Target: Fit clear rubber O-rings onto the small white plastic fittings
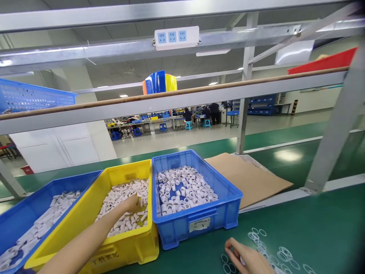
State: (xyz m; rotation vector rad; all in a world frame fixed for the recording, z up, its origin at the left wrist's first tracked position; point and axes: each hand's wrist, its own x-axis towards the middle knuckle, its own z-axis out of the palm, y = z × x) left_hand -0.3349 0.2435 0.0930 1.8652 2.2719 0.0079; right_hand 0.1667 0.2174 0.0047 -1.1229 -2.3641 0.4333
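My left hand [132, 204] reaches into the yellow bin [142, 243], among small white tubular plastic pieces [125, 224]. Its fingers point down and are mostly hidden, so whether they grip a piece is unclear. Low at the right, my right hand [247, 258] is curled over the green tabletop, thumb and fingers close together. A bit of a small white part [242, 261] shows between those fingers. Thin, translucent white rings [261, 245] lie scattered around this hand, several of them overlapping.
A blue bin [199, 220] of short white ring-shaped pieces stands right of the yellow one. Another blue bin [85, 179] with longer white pieces stands left. Cardboard [248, 177] lies behind. Overhead run a shelf rail [199, 95] and a power strip [176, 38]. People sit far off.
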